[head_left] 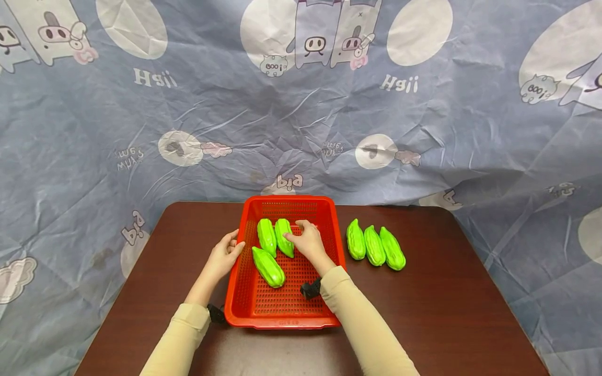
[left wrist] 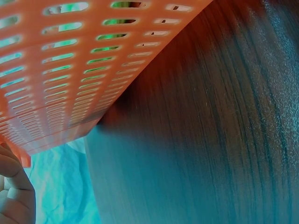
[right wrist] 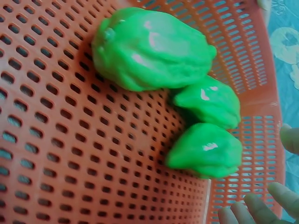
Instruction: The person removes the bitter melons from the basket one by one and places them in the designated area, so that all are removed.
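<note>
A red perforated plastic basket (head_left: 287, 322) holds three green ridged gourds: a near one (head_left: 269, 267), a far-left one (head_left: 266, 237) and a far-right one (head_left: 284, 237). My left hand (head_left: 226, 256) grips the basket's left rim, and its curled fingers (left wrist: 14, 182) show at the rim in the left wrist view. Inside the basket, my right hand (head_left: 308, 241) hovers beside the far-right gourd, thumb and fingers spread. The right wrist view shows those fingers (right wrist: 259, 210) apart from the gourds, with nothing between them and the thumb.
Three more green gourds (head_left: 375, 245) lie side by side on the dark wooden table (head_left: 437, 303), right of the basket. Behind the table hangs a blue-grey patterned cloth (head_left: 301, 120). A small black device (head_left: 310, 289) is on the right wrist.
</note>
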Demonstrator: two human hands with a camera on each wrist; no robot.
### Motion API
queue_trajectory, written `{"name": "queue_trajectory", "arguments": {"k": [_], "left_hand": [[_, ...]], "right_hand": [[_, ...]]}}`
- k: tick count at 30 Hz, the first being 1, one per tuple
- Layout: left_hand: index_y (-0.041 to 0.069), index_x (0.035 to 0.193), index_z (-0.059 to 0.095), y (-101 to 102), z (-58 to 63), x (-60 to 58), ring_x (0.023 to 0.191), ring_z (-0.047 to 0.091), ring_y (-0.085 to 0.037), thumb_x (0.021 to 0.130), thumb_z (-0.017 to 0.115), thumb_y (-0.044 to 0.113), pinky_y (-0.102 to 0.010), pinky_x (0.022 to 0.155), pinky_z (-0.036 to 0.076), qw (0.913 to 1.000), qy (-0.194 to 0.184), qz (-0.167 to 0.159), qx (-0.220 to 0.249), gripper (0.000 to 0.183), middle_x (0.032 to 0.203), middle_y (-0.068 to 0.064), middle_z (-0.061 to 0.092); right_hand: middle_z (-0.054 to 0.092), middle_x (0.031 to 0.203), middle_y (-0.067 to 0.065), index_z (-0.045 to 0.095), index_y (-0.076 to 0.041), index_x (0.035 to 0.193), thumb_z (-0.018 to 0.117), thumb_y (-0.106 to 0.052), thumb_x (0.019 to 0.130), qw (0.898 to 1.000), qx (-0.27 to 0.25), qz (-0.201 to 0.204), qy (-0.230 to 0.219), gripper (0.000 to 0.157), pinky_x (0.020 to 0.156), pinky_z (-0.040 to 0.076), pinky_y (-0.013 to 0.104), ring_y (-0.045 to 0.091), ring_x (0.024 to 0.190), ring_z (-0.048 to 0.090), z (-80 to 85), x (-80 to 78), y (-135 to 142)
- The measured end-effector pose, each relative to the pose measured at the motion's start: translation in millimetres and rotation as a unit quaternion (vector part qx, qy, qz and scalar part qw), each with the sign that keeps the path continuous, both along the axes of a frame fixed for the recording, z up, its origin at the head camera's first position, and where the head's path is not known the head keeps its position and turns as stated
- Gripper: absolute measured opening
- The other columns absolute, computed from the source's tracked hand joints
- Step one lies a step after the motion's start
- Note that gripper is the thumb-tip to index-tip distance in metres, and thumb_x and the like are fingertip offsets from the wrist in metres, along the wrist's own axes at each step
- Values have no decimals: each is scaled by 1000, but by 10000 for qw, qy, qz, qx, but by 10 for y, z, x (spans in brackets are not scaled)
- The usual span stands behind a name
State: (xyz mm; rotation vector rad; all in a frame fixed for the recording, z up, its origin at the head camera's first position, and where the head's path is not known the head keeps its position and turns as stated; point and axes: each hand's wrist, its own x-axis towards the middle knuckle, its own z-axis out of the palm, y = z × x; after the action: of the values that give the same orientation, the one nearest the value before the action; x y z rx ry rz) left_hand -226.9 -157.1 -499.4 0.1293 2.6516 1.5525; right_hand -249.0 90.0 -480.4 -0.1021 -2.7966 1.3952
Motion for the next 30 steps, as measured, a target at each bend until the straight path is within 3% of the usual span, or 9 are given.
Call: {"name": "queue_trajectory", "arguments": {"k": [12, 23, 30], "left_hand": [[-1, 148, 39, 6, -11, 1, 79, 57, -13, 101, 57, 20, -23, 67, 47, 10000, 76, 18, -49, 55, 105, -16, 59], [-1, 148, 39, 7, -12, 8, 79, 56, -14, 101, 57, 21, -24, 67, 46, 10000, 85, 10, -32, 55, 106, -17, 60], [-3, 148, 39, 7, -17, 8, 80, 56, -14, 101, 58, 21, -23, 66, 47, 9999, 119, 2, -24, 56, 106, -17, 61]], "right_hand": [[63, 120, 24, 59, 4, 129, 80, -18, 82, 9999, 130, -57, 24, 56, 95, 48, 47, 36, 111, 59, -199, -24, -136], [60, 120, 23, 56, 4, 129, 84, -20, 79, 9988, 432, -107, -211, 62, 98, 47, 47, 38, 113, 57, -269, -34, -186], [63, 115, 23, 58, 6, 125, 83, -17, 79, 9989, 380, -119, -245, 57, 96, 48, 47, 38, 109, 59, -279, -18, -200]]}}
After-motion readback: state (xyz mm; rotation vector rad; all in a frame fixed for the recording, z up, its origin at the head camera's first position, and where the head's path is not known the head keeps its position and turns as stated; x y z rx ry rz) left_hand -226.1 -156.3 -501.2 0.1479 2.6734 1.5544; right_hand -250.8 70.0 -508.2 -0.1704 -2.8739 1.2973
